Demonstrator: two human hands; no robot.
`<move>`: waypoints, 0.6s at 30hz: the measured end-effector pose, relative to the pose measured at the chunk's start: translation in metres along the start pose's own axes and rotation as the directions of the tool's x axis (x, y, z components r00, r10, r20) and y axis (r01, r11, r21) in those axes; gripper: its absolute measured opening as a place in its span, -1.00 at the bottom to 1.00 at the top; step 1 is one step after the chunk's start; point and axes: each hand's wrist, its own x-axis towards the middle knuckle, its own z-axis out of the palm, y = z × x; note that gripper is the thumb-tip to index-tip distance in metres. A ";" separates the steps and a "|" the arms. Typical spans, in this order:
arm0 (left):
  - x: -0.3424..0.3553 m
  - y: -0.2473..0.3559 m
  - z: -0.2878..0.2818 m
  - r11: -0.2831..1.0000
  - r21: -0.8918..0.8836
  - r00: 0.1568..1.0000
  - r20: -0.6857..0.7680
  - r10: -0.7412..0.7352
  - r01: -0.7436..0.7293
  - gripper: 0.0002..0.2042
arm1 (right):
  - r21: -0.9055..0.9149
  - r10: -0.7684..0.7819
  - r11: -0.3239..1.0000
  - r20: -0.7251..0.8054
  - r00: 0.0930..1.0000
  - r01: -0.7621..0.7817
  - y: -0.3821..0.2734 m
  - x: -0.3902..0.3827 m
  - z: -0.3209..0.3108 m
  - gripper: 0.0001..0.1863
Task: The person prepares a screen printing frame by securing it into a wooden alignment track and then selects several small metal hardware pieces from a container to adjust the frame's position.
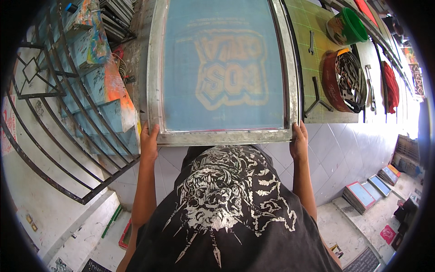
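Observation:
A large screen printing frame [222,137] with a worn grey rim lies in front of me, its near edge by my waist. Its blue mesh [181,90] carries a pale yellowish lettered design, which appears upside down to me. My left hand [149,138] grips the near left corner, thumb on top of the rim. At the near right corner my right hand [299,139] is closed round the rim in the same way. The fingers under the frame are hidden on both sides.
Right of the frame, a green cutting mat [312,68] holds a spanner [311,43], a three-armed wrench [318,100], a round tin of tools [335,81] and a green bucket [337,28]. Black metal bars [68,131] curve at left beside paint-stained blue boards [102,113]. More screens [360,195] lean at lower right.

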 end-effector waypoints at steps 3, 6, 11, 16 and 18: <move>0.000 -0.001 0.000 1.000 -0.004 1.000 0.001 0.009 -0.009 -0.58 | 0.023 0.000 1.000 -0.002 1.000 0.000 -0.002 0.000 0.006 -0.67; -0.001 -0.001 0.001 1.000 -0.007 1.000 -0.002 0.013 -0.013 -0.58 | 0.020 0.007 1.000 -0.010 1.000 -0.007 -0.005 -0.002 0.009 -0.67; -0.001 0.000 0.002 0.999 -0.024 1.000 0.002 0.022 -0.022 -0.57 | 0.019 0.028 0.999 0.002 1.000 -0.028 -0.003 -0.001 0.003 -0.68; 0.000 -0.006 -0.003 0.999 -0.031 1.000 0.007 0.029 -0.029 -0.58 | 0.005 0.027 1.000 -0.010 1.000 -0.027 -0.006 -0.002 0.007 -0.68; -0.001 -0.002 0.000 0.999 -0.011 0.999 0.004 0.037 -0.036 -0.58 | 0.010 0.014 1.000 -0.005 1.000 -0.014 -0.005 -0.001 0.007 -0.68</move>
